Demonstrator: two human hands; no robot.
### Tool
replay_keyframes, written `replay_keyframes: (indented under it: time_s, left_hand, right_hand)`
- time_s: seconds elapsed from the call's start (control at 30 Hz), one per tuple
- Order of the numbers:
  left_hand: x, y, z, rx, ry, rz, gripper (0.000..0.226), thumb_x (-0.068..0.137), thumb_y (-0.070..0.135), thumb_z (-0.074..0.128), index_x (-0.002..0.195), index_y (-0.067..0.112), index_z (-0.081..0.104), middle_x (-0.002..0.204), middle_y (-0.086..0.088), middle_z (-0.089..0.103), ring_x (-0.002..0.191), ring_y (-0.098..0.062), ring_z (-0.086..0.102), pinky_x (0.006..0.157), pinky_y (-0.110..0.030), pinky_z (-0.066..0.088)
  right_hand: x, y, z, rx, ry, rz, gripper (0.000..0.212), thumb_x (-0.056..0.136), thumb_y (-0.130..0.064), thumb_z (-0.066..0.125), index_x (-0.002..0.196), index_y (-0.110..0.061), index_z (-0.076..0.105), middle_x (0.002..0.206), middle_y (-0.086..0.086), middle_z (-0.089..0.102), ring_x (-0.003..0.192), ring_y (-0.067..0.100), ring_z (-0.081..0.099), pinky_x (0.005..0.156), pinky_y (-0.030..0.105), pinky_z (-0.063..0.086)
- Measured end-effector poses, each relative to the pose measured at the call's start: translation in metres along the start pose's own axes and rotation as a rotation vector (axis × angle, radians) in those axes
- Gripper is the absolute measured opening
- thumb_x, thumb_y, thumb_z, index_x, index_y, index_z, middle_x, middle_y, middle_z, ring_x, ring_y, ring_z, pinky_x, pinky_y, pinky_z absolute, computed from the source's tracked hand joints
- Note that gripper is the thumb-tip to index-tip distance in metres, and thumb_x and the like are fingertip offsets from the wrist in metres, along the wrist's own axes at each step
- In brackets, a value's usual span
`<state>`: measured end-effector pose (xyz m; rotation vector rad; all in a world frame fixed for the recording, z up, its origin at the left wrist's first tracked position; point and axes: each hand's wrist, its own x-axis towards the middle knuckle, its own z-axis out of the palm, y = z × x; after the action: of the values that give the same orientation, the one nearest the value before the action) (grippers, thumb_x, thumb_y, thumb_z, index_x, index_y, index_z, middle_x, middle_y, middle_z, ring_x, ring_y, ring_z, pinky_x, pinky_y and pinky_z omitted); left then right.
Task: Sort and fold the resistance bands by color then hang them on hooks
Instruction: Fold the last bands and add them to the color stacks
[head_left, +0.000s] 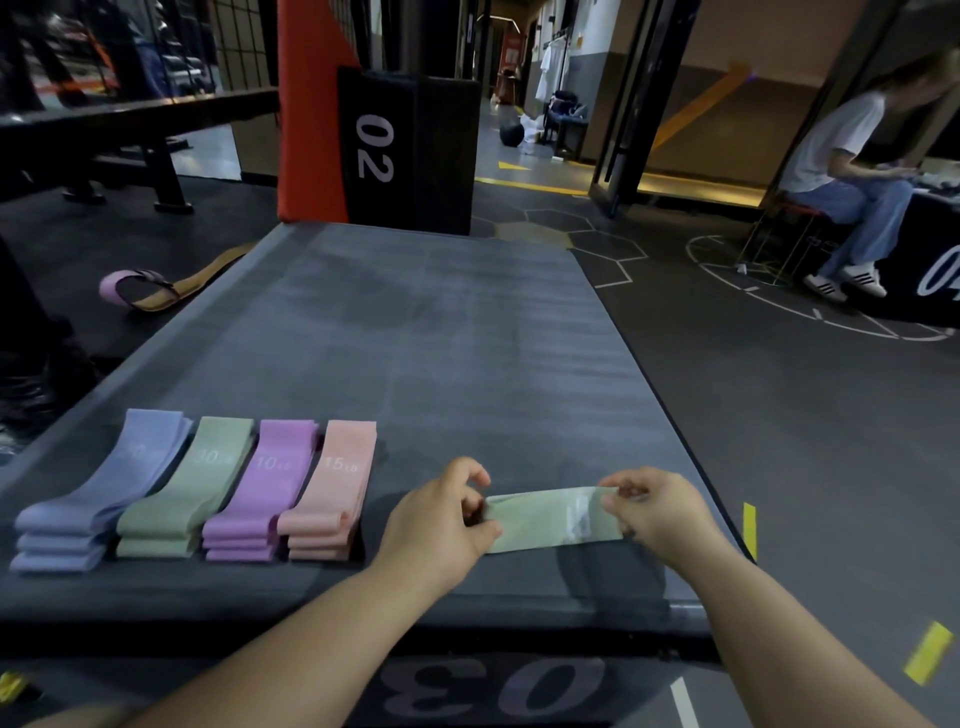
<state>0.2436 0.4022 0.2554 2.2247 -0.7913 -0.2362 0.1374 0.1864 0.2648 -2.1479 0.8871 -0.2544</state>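
Note:
A flat green resistance band (545, 519) lies stretched sideways on the dark padded box top (467, 338), near its front right. My left hand (441, 514) pinches its left end and my right hand (654, 504) pinches its right end. To the left stand four folded stacks side by side: blue bands (104, 493), green bands (192, 488), purple bands (265, 488) and pink bands (332, 483). No hooks are in view.
A lilac band with a tan strap (150, 288) lies on the floor left of the box. A black block marked 02 (405, 150) and an orange post (311, 109) stand behind the box. A person sits at the far right (852, 171).

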Motion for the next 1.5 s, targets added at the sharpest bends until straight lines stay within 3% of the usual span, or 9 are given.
replay_keyframes:
  time_s: [0.07,0.2,0.63,0.83,1.0,1.17,1.33,1.4,1.5]
  left_hand:
    - [0.001,0.0,-0.002,-0.031,0.011,0.032,0.028,0.078,0.031,0.072,0.084,0.042,0.047,0.082,0.021,0.062,0.083,-0.001,0.057,0.071,-0.019,0.039]
    - [-0.001,-0.001,-0.003,0.018,0.055,0.198,0.022,0.076,0.024,0.072,0.073,0.038,0.056,0.079,0.021,0.059,0.082,-0.001,0.053,0.069,-0.015,0.039]
    - [-0.001,-0.012,0.007,0.237,-0.097,0.45,0.019,0.066,0.022,0.055,0.084,0.029,0.058,0.084,0.012,0.059,0.081,-0.011,0.057,0.074,-0.027,0.032]
    - [-0.007,-0.007,0.008,0.323,-0.194,0.469,0.022,0.08,0.036,0.048,0.097,0.029,0.059,0.097,0.013,0.052,0.099,-0.006,0.043,0.086,-0.025,0.028]
    - [-0.004,-0.004,0.014,0.338,-0.164,0.381,0.025,0.096,0.044,0.044,0.104,0.028,0.062,0.1,0.009,0.057,0.101,-0.01,0.045,0.092,-0.027,0.031]
    - [-0.008,-0.005,0.024,0.359,-0.184,0.406,0.041,0.094,0.036,0.037,0.132,0.032,0.051,0.128,0.01,0.049,0.128,-0.011,0.034,0.105,-0.03,0.026]
    - [-0.004,-0.006,0.024,0.474,-0.351,0.416,0.049,0.102,0.029,0.023,0.151,0.029,0.022,0.16,0.012,0.013,0.148,-0.011,0.002,0.119,-0.035,-0.004]
    - [-0.005,-0.004,0.021,0.505,-0.368,0.415,0.049,0.104,0.03,0.024,0.152,0.029,0.016,0.161,0.01,0.006,0.148,-0.012,-0.002,0.119,-0.038,-0.005]
    - [-0.008,-0.003,0.018,0.523,-0.407,0.381,0.05,0.104,0.035,0.021,0.153,0.031,0.009,0.161,0.012,-0.003,0.148,-0.011,-0.007,0.12,-0.04,-0.008]
  right_hand:
    - [-0.001,-0.003,-0.001,0.194,0.0,0.044,0.01,0.09,-0.002,0.062,0.09,-0.011,0.067,0.077,0.005,0.063,0.059,0.013,0.063,0.058,0.022,0.054]
    - [0.001,-0.004,0.002,0.294,0.025,0.049,0.018,0.084,0.001,0.063,0.079,-0.015,0.069,0.079,0.01,0.07,0.074,0.028,0.068,0.077,0.04,0.056]
    - [0.0,0.004,0.015,0.087,0.085,-0.181,0.024,0.079,-0.004,0.074,0.07,-0.024,0.065,0.096,-0.01,0.063,0.085,0.006,0.065,0.076,0.011,0.045]
    - [-0.003,0.008,0.019,-0.227,0.068,-0.384,0.024,0.088,-0.006,0.062,0.098,-0.027,0.065,0.101,-0.022,0.047,0.083,0.004,0.055,0.075,0.006,0.039]
    - [-0.004,0.009,0.024,-0.471,0.058,-0.42,0.04,0.096,-0.011,0.049,0.133,-0.023,0.056,0.13,-0.005,0.048,0.122,0.018,0.041,0.103,0.026,0.034]
    - [-0.008,0.005,0.026,-0.59,-0.107,-0.503,0.058,0.095,-0.005,0.026,0.149,-0.028,0.032,0.155,-0.014,0.028,0.146,0.004,0.014,0.107,0.007,0.004]
    - [-0.005,0.009,0.025,-0.608,-0.197,-0.466,0.049,0.103,-0.028,0.02,0.152,-0.027,0.018,0.155,-0.02,0.011,0.147,0.002,0.003,0.11,0.01,-0.006]
    - [-0.006,0.01,0.027,-0.644,-0.207,-0.458,0.076,0.088,-0.071,0.001,0.152,-0.029,0.005,0.149,-0.025,-0.004,0.143,-0.004,-0.009,0.112,0.014,-0.01]
    - [-0.008,0.013,0.032,-0.733,-0.196,-0.438,0.114,0.053,-0.081,-0.037,0.151,-0.03,-0.007,0.149,-0.022,-0.018,0.137,-0.006,-0.021,0.114,0.02,-0.012]
